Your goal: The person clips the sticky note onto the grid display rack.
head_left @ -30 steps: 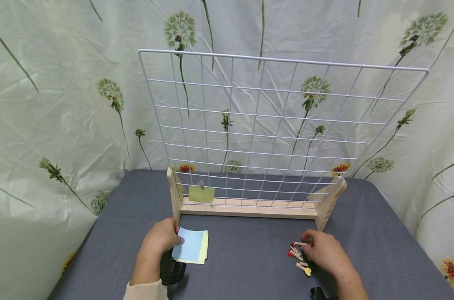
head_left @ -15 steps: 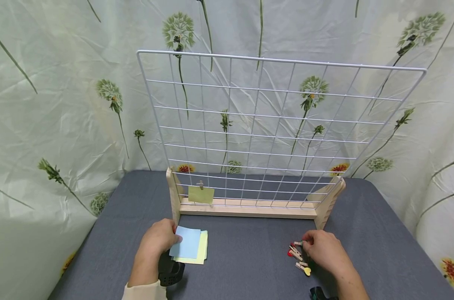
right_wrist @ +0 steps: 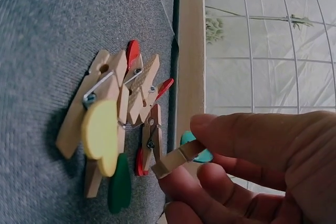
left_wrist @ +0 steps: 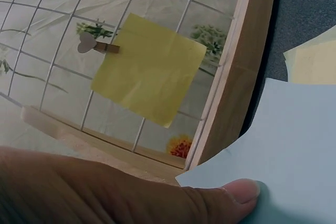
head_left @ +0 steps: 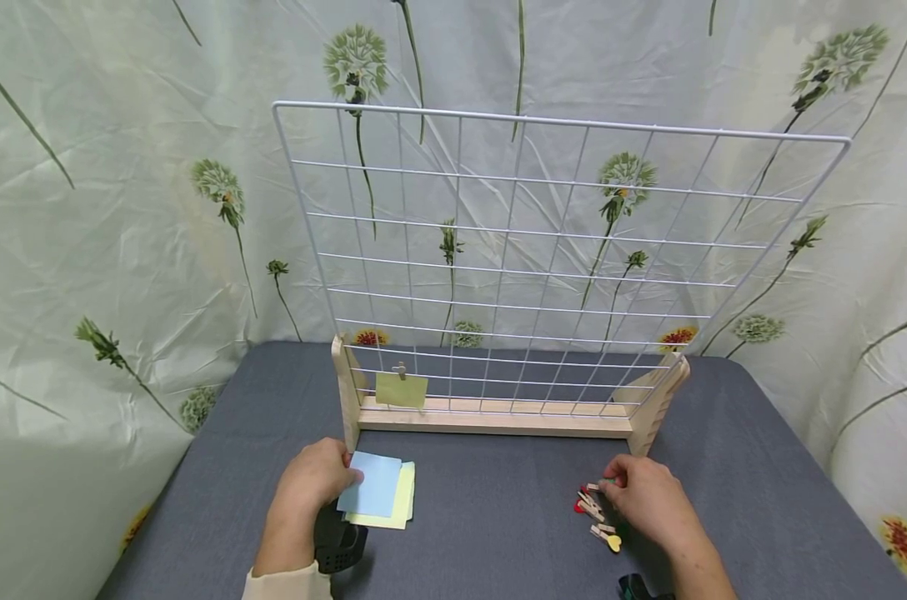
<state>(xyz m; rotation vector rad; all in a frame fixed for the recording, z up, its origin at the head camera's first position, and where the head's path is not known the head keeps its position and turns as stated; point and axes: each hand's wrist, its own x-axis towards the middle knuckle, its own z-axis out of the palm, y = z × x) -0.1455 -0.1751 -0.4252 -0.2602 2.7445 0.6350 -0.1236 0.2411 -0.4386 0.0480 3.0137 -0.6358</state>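
Note:
My left hand pinches a light blue paper note, its thumb on top near the left edge. Pale yellow notes lie partly under the blue one. With thumb and fingertips, my right hand holds a small wooden clothespin that has a teal decoration. Right beside it, several more clothespins lie in a pile on the dark tabletop, with red, yellow and green decorations.
A white wire grid stands in a wooden base behind the hands. Low on its left side hangs a yellow note, held by a clothespin with a greyish heart. A flower-printed curtain surrounds the grey table.
The blue note has slid slightly left over the pale yellow ones with my left hand. My right fingers have shifted a little, and a teal decoration now shows at their tips.

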